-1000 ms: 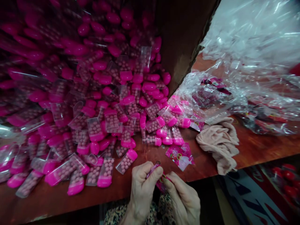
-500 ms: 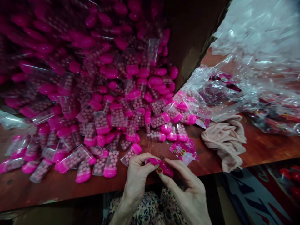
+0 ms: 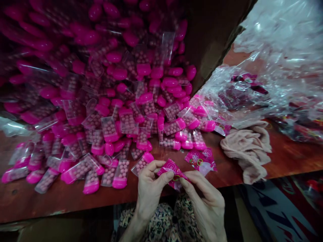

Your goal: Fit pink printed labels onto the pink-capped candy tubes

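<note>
Along wood bench point(image 3: 30, 201) edge: pink-capped clear packs point(image 3: 109, 129) heaped, beige cloth point(image 3: 246, 151), plastic sheeting point(image 3: 280, 77).
L hand point(image 3: 148, 190), R hand point(image 3: 207, 201): fingers point(image 3: 165, 178) pinched closed on pink wrapper point(image 3: 174, 173).

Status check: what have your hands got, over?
Left hand and right hand pinching pink printed wrapper. Filled pink-capped pack just beyond left hand.

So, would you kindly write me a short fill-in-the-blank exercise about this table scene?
The left hand and right hand pinch a ____ printed wrapper.
A second wrapper lies on the table, to the ____ of the held one.
Clear packets of pink balls lie heaped to the ____ of a crumpled beige cloth.

Missing words: pink; right; left.
</note>
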Demonstrator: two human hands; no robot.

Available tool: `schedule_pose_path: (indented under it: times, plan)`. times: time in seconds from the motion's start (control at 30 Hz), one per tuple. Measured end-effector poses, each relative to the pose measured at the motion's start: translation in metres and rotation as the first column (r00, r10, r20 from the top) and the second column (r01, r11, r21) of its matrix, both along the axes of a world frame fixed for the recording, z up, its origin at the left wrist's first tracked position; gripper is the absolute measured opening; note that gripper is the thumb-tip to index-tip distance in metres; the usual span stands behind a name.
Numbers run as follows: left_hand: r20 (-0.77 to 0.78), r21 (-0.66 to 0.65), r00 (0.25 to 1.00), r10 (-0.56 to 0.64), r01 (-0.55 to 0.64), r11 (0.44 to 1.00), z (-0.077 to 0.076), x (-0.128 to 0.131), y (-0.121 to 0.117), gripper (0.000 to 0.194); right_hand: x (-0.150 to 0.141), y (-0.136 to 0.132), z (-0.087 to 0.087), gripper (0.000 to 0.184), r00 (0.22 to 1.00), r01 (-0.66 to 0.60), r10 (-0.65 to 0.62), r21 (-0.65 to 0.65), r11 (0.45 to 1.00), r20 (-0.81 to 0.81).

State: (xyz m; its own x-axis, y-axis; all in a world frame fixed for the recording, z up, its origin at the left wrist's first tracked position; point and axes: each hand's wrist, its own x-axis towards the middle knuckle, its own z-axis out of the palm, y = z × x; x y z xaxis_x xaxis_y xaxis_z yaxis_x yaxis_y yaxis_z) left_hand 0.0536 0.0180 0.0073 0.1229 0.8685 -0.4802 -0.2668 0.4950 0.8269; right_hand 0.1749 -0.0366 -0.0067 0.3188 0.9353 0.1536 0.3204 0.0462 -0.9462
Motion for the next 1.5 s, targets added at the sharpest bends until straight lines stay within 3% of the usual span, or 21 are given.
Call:
schedule_pose_path:
  times: [0.17,0.3,0.77,0.93,1.07,1.17,1.23,1.4,1.5]
  plan:
    - [-0.055,0.065,0.998,-0.024,0.028,0.998,-0.005,-0.002,0.000,0.015,0.000,0.002,-0.002,0.010,0.987,0.036,-0.051,0.102,0.994,0.149]
    - [-0.048,0.033,0.999,0.019,-0.018,0.999,-0.009,-0.003,-0.002,0.019,0.000,0.003,-0.001,0.012,0.985,-0.001,-0.020,0.114,0.993,0.174]
    - [0.053,-0.025,0.996,0.074,-0.073,0.997,-0.013,-0.002,-0.003,0.021,-0.001,0.002,0.006,0.015,0.997,-0.066,0.066,-0.013,0.998,-0.027]
    - [0.139,-0.077,0.955,0.263,-0.255,0.964,0.003,-0.010,0.000,0.026,0.001,0.003,0.004,0.020,0.999,0.008,-0.010,0.043,0.999,0.039]
    - [0.091,-0.060,0.853,0.514,-0.511,0.858,0.014,-0.038,0.001,0.035,-0.005,0.013,0.003,0.015,0.991,0.000,-0.009,0.066,0.998,0.132]
    - [0.041,-0.049,0.757,0.652,-0.650,0.758,0.013,-0.060,0.001,0.039,-0.020,0.027,0.006,0.015,0.959,-0.058,0.012,0.152,0.987,0.284]
    - [0.036,-0.049,0.726,0.687,-0.685,0.727,0.010,-0.069,0.000,0.039,-0.033,0.036,0.007,0.021,0.918,-0.124,0.038,0.195,0.973,0.395]
    - [0.044,-0.039,0.733,0.679,-0.678,0.734,0.008,-0.073,0.000,0.039,-0.052,0.052,-0.003,0.025,0.742,-0.339,0.184,0.124,0.932,0.644]
    - [0.052,-0.053,0.729,0.683,-0.681,0.731,0.008,-0.071,0.000,0.039,-0.046,0.050,-0.012,0.023,0.702,-0.401,0.254,0.076,0.913,0.665]
